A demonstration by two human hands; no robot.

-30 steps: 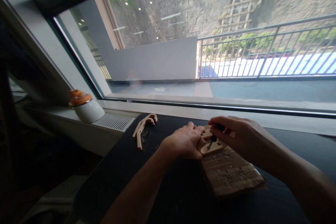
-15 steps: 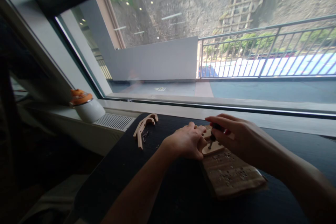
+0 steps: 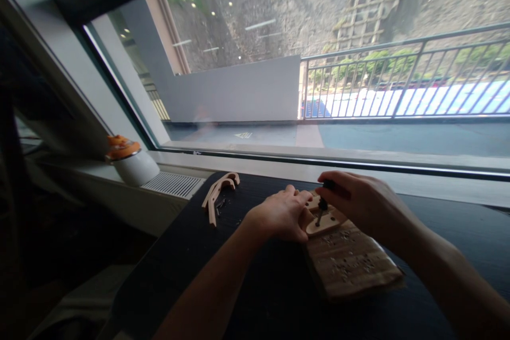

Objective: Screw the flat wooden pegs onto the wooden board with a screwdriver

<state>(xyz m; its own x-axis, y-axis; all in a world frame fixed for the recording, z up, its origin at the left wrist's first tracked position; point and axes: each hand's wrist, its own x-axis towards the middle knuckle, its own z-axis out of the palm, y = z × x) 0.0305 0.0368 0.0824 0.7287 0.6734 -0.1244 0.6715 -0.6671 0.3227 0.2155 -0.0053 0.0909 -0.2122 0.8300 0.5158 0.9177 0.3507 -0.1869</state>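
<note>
In my right hand (image 3: 356, 199) is a screwdriver (image 3: 322, 204), gripped by its black handle between thumb and fingers. It stands nearly upright, its shaft reaching down to a hole in a pale wooden piece (image 3: 324, 224) with rounded ends and several holes. My left hand (image 3: 279, 213) grips the near left side of that piece, fingers bent over it and thumb at its lower edge. Beneath lies a brown wooden board (image 3: 350, 265), scattered with small chips and dark pits. My fingers hide part of the pale piece.
Two curved wooden parts (image 3: 215, 202) lie at the left of the black table (image 3: 191, 265), beside several small dark screws (image 3: 221, 204). A white container with an orange top (image 3: 135, 162) stands on the sill near the vent (image 3: 175, 185). A large window spans the back.
My right hand has turned and shifted slightly up, so more of the screwdriver and pale piece shows. My left hand stays in place.
</note>
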